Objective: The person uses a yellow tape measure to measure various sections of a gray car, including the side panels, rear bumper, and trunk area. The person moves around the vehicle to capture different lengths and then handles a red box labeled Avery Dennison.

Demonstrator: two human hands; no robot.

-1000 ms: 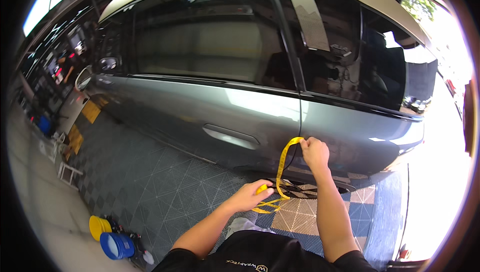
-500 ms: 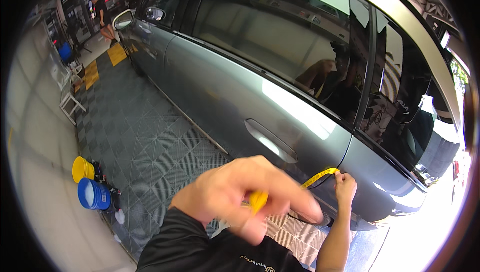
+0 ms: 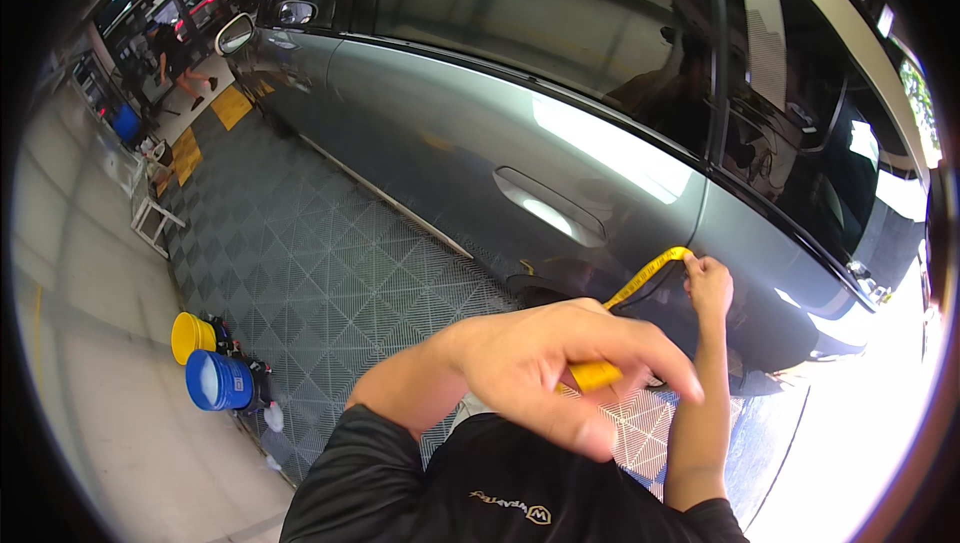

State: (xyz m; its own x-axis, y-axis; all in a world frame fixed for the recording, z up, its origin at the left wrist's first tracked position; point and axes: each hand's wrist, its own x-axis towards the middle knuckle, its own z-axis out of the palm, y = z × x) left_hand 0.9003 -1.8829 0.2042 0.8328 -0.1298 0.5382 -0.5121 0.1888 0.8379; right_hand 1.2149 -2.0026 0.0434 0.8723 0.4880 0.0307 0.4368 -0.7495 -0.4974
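Observation:
A yellow measuring tape [image 3: 645, 275] stretches along the lower side of a grey car [image 3: 430, 133]. My right hand [image 3: 711, 288] pinches the tape's upper end against the body, just beside the seam behind the door handle [image 3: 550, 211]. Large in the foreground is my left hand [image 3: 530, 363], slightly blurred. Its lower fingers curl round a yellow part of the tape, while thumb and index finger stick out apart. The left hand hides where the tape runs between its visible strip and that grip.
A yellow bucket [image 3: 190, 339] and a blue bucket [image 3: 207, 381] stand by the left wall, with a white stool [image 3: 155, 221] farther up. Dark tiles [image 3: 320, 273] cover the floor. Another person [image 3: 172, 58] walks in the far left background, past the car's side mirror [image 3: 235, 35].
The view has tilted, so the car sits higher. My left hand has shifted right, its thumb and index finger spreading. My right hand stays at the same seam. The background person has stepped on.

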